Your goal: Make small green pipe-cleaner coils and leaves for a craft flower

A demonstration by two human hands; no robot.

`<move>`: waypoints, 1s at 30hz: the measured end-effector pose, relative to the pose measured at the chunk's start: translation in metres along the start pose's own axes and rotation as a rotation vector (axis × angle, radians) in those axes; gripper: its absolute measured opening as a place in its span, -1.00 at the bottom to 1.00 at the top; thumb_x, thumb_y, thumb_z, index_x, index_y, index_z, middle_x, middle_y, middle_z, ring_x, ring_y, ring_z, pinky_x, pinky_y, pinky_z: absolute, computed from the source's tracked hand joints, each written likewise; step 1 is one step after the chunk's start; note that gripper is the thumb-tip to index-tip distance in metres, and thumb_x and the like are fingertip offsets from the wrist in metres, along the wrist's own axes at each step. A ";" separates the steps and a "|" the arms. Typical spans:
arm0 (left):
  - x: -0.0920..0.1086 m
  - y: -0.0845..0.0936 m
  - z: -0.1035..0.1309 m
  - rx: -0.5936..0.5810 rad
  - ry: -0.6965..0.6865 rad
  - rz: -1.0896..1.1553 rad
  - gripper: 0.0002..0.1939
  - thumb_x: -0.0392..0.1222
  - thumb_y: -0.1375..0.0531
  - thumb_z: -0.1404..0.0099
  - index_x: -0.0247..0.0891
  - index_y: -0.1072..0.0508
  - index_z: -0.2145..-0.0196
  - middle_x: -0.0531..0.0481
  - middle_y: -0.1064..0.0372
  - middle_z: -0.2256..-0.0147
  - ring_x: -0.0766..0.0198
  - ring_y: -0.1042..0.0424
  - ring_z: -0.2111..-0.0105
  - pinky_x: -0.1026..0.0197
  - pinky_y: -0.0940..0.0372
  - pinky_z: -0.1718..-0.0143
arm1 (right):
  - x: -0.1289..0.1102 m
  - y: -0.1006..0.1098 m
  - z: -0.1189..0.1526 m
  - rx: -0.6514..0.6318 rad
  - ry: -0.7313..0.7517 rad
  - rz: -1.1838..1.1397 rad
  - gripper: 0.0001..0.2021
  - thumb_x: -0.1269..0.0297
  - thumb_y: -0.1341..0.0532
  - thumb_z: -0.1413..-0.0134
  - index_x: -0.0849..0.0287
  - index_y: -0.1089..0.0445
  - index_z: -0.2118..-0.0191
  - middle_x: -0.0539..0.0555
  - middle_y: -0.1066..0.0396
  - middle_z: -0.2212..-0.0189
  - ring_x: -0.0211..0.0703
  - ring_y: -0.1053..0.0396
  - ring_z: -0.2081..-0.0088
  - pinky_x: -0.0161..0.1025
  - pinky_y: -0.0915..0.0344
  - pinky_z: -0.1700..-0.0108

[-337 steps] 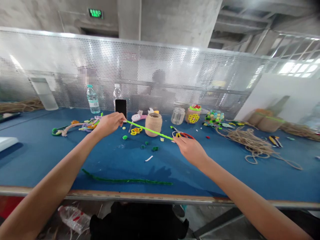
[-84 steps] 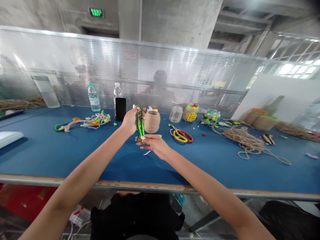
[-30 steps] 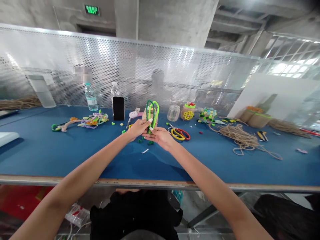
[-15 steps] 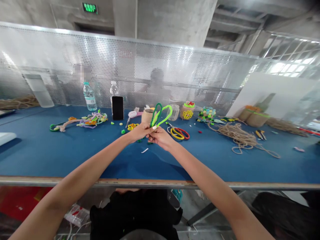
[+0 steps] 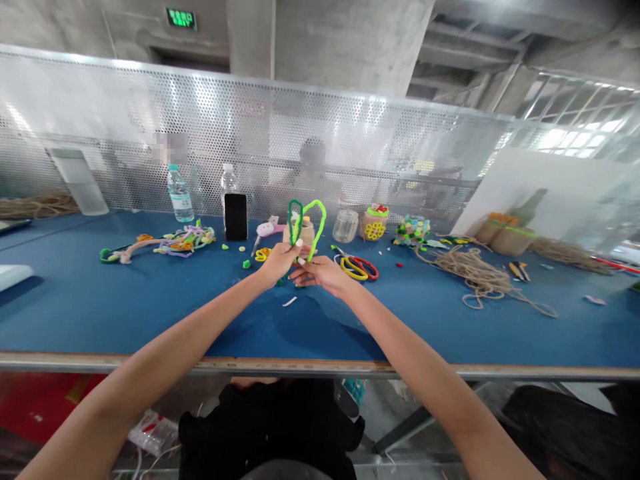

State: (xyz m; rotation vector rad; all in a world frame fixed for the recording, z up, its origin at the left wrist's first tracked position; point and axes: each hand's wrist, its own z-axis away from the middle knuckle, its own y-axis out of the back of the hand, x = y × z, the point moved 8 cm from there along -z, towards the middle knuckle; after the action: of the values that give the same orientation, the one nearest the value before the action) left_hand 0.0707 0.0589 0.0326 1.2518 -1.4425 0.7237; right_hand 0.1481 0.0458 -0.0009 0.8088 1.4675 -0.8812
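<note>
Two bent pipe cleaners rise as loops from between my hands, a dark green one (image 5: 291, 217) on the left and a bright green one (image 5: 323, 217) on the right. My left hand (image 5: 280, 262) pinches their lower ends. Close beside it, my right hand (image 5: 323, 273) has thumb and fingers at the base of the bright green loop, its lower fingers spread. Behind the loops stands a twine-wrapped jar (image 5: 307, 231), partly hidden. Scissors with red and yellow handles (image 5: 356, 268) lie just right of my right hand.
A phone (image 5: 236, 217), a water bottle (image 5: 180, 195) and a pipe-cleaner pile (image 5: 187, 240) are on the left. A glass jar (image 5: 345, 227), a flower-decorated jar (image 5: 374, 224), a button-covered jar (image 5: 413, 230) and loose twine (image 5: 467, 267) are on the right. A perforated screen (image 5: 280, 133) stands behind.
Both loops have shifted left and turned more upright, with the bright green one opened wider. My right hand's fingers have spread somewhat, and the glass jar shows more fully.
</note>
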 end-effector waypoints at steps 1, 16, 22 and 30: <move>-0.003 -0.002 0.001 -0.018 0.020 0.010 -0.72 -0.10 -0.09 -0.32 -0.35 -0.34 0.10 -0.09 -0.34 0.16 0.24 -0.39 0.24 0.10 -0.35 0.23 | 0.000 -0.002 0.000 -0.017 -0.002 0.002 -0.77 0.19 -0.24 -0.06 0.31 -0.42 0.39 0.06 -0.50 0.48 -0.28 -0.45 0.47 -0.28 -0.40 0.33; -0.014 -0.029 0.016 -0.151 0.123 0.021 -0.73 -0.08 -0.06 -0.34 -0.37 -0.36 0.21 0.03 -0.33 0.41 0.43 -0.32 0.53 0.32 -0.30 0.53 | 0.017 0.004 -0.002 -0.102 -0.060 0.193 -0.82 0.28 -0.14 -0.19 0.31 -0.35 0.33 -0.03 -0.38 0.46 -0.37 -0.35 0.51 -0.34 -0.35 0.44; -0.016 -0.030 0.015 -0.066 0.096 -0.043 -0.73 -0.08 -0.06 -0.34 -0.37 -0.35 0.19 0.01 -0.34 0.36 0.40 -0.35 0.48 0.29 -0.33 0.48 | 0.015 0.009 -0.005 -0.026 -0.016 0.265 -0.79 0.24 -0.12 -0.20 0.31 -0.35 0.33 -0.05 -0.36 0.49 -0.39 -0.31 0.55 -0.37 -0.32 0.48; -0.010 0.000 -0.004 -0.002 -0.014 -0.173 -0.74 -0.12 -0.10 -0.31 -0.35 -0.34 0.11 -0.08 -0.34 0.17 0.23 -0.39 0.23 0.10 -0.35 0.23 | -0.047 0.029 0.018 0.084 0.173 0.188 -0.74 0.34 -0.39 0.22 0.20 -0.45 0.30 -0.02 -0.47 0.39 -0.28 -0.39 0.36 -0.36 -0.30 0.32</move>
State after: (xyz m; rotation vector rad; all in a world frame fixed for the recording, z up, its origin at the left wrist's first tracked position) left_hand 0.0711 0.0657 0.0245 1.3641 -1.3267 0.5973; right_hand 0.1854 0.0440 0.0434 1.0891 1.4831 -0.7490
